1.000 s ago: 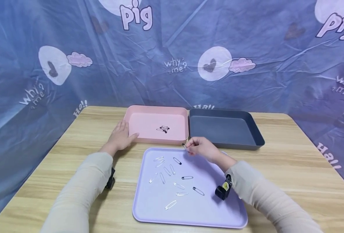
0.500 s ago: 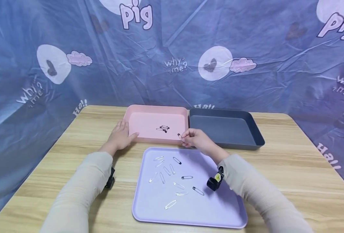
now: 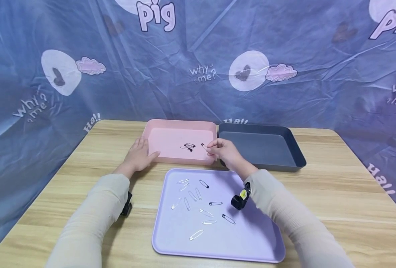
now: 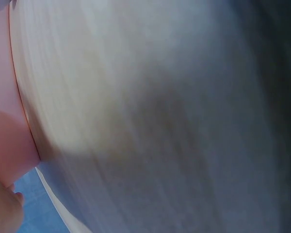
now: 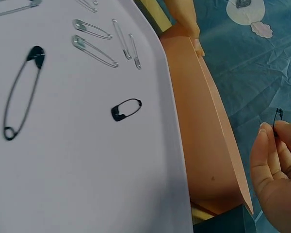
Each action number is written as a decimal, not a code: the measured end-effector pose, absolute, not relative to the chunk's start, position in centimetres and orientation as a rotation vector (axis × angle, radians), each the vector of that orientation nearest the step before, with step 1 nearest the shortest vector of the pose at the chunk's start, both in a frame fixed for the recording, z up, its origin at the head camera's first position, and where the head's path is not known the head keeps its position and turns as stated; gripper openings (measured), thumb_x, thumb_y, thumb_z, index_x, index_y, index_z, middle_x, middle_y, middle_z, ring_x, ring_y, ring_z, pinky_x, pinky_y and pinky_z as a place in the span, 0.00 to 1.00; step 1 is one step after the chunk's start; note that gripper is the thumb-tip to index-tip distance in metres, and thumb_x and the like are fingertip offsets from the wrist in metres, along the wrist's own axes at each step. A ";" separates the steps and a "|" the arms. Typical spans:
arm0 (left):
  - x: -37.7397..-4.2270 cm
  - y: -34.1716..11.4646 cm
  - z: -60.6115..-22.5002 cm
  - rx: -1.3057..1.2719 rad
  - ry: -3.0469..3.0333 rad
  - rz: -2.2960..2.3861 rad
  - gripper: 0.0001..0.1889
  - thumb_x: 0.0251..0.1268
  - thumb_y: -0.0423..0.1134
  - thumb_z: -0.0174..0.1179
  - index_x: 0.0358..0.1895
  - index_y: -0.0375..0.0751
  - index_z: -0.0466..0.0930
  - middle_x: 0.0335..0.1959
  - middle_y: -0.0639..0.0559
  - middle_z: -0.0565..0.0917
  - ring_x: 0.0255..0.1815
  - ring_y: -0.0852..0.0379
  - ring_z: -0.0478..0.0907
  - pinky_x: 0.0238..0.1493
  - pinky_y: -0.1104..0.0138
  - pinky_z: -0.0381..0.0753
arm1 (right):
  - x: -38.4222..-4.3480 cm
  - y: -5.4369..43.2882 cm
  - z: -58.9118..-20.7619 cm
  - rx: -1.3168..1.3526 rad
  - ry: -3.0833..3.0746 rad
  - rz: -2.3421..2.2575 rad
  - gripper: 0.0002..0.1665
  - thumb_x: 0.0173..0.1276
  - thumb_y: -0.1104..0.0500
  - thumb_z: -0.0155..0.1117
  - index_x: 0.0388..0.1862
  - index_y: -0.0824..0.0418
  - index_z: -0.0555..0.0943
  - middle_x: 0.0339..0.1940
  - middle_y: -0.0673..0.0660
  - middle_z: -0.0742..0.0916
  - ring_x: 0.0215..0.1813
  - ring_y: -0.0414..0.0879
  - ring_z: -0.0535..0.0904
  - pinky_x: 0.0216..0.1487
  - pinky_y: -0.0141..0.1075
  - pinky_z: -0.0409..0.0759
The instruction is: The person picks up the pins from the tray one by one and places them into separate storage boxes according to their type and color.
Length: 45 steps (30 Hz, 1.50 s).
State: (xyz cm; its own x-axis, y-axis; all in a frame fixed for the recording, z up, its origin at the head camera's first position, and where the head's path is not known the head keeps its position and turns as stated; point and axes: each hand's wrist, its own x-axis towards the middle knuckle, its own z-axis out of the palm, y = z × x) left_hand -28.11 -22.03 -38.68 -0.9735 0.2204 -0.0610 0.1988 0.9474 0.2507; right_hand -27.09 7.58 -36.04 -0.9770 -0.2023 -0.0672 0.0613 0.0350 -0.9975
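Note:
Between thumb and fingers, my right hand pinches a black safety pin above the right part of the pink tray. The right wrist view shows the same safety pin upright at the fingertips. Inside the pink tray, a small heap of black safety pins lies right of the middle. My left hand rests at the pink tray's left front corner with its fingers extended. Black and silver safety pins lie scattered on the lilac tray, among them a black one near its middle.
A dark grey tray stands right of the pink one, close beside it. The lilac tray lies in front of both on the wooden table. A blue printed sheet hangs behind the table.
My right hand has moved left and away from me with the black safety pin, from above the lilac tray's far edge to above the pink tray. My left hand has stayed put.

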 end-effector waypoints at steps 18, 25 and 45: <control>-28.4 -22.3 -39.2 0.327 3.012 0.383 0.43 0.62 0.59 0.35 0.62 0.20 0.36 0.64 0.29 0.36 0.64 0.38 0.32 0.63 0.54 0.32 | -29.5 5.5 -36.3 0.043 2.160 -2.075 0.03 0.53 0.73 0.58 0.28 0.70 0.75 0.22 0.55 0.79 0.22 0.40 0.76 0.33 0.34 0.78; -28.2 -22.4 -39.0 0.332 3.010 0.376 0.44 0.62 0.60 0.33 0.62 0.21 0.36 0.64 0.30 0.36 0.65 0.38 0.32 0.63 0.55 0.32 | -30.8 4.1 -36.7 0.101 2.197 -2.038 0.03 0.54 0.74 0.57 0.29 0.71 0.75 0.22 0.55 0.78 0.23 0.41 0.76 0.34 0.34 0.78; -28.4 -22.6 -39.4 0.354 3.020 0.379 0.43 0.63 0.59 0.34 0.62 0.20 0.36 0.64 0.29 0.37 0.65 0.39 0.31 0.63 0.56 0.31 | -35.1 2.1 -41.4 0.180 2.216 -2.027 0.03 0.54 0.74 0.54 0.28 0.71 0.75 0.24 0.61 0.80 0.24 0.46 0.78 0.30 0.36 0.79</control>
State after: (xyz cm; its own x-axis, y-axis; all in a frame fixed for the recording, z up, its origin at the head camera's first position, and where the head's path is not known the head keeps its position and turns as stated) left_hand -28.37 -22.63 -39.38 -0.9704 0.2368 -0.0473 0.2178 0.9428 0.2524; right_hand -35.10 2.06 -41.43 -0.9841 -0.0012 -0.1778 0.1770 0.0888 -0.9802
